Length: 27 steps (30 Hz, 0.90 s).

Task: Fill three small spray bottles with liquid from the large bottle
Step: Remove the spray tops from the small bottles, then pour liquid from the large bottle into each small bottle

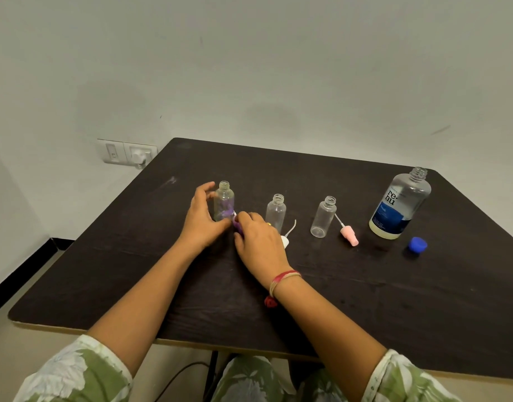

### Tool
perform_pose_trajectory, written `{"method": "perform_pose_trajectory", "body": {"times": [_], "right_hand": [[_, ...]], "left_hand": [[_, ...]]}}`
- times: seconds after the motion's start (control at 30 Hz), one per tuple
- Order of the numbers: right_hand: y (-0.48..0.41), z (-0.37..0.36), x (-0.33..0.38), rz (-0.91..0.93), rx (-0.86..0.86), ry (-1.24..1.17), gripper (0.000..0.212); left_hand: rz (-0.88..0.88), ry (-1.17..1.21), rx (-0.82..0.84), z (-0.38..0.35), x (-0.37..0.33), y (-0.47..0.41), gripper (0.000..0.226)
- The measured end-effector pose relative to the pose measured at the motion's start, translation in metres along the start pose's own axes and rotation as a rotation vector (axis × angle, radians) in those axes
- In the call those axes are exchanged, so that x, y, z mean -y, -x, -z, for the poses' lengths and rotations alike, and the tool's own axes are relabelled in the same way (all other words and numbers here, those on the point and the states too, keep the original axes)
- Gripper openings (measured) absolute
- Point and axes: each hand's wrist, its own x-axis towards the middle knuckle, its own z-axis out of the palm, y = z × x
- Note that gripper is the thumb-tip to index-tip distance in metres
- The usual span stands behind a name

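1. A dark worktop is seen from above, with three small clear bottles standing upright in a row and their necks uncapped.
2. The left small bottle is gripped by the left hand, whose thumb and fingers are curled round its body.
3. A purple spray cap is pinched in the curled fingers of the right hand, low beside the base of the left small bottle. Most of that cap is hidden by the fingers.
4. A red thread band is worn on the right wrist.
5. The middle small bottle stands just behind the right hand, and a white spray cap with its tube is laid on the worktop in front of it.
6. The right small bottle stands apart from both hands, and a pink spray cap is laid just to its right.
7. The large bottle is placed upright at the far right, well apart from the hands, with its neck open. Its blue cap is laid near its base.
8. A wall socket is seen behind the worktop's far left corner.
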Motion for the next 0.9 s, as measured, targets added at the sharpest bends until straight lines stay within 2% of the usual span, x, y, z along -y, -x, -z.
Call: {"method": "perform_pose_trajectory", "body": {"times": [0.17,0.3,0.53,0.6,0.7,0.8,0.9], "right_hand": [[-0.004,-0.003,0.000,-0.001,0.019,0.027,0.019],[0.004,0.003,0.001,-0.002,-0.012,-0.033,0.018],[0.039,0.063,-0.014,0.055,-0.363,-0.284,0.016],[0.046,0.085,-0.029,0.030,-0.468,-0.382,0.015],[0.054,0.110,-0.059,-0.053,-0.673,-0.433,0.020],[0.058,0.118,-0.093,-0.218,-0.839,-0.448,0.034],[0.055,0.117,-0.128,-0.424,-0.896,-0.489,0.049]], "left_hand": [[0.017,0.039,-0.007,-0.001,0.000,-0.001,0.075],[-0.077,0.026,-0.135,0.002,-0.013,0.007,0.070],[-0.445,0.027,-0.415,-0.006,-0.073,0.043,0.046],[-0.544,0.057,-0.388,-0.025,-0.098,0.058,0.045],[-0.584,0.134,-0.230,-0.069,-0.124,0.079,0.044],[-0.445,0.166,-0.091,-0.110,-0.129,0.084,0.046],[-0.253,0.109,-0.013,-0.138,-0.127,0.070,0.058]]}}
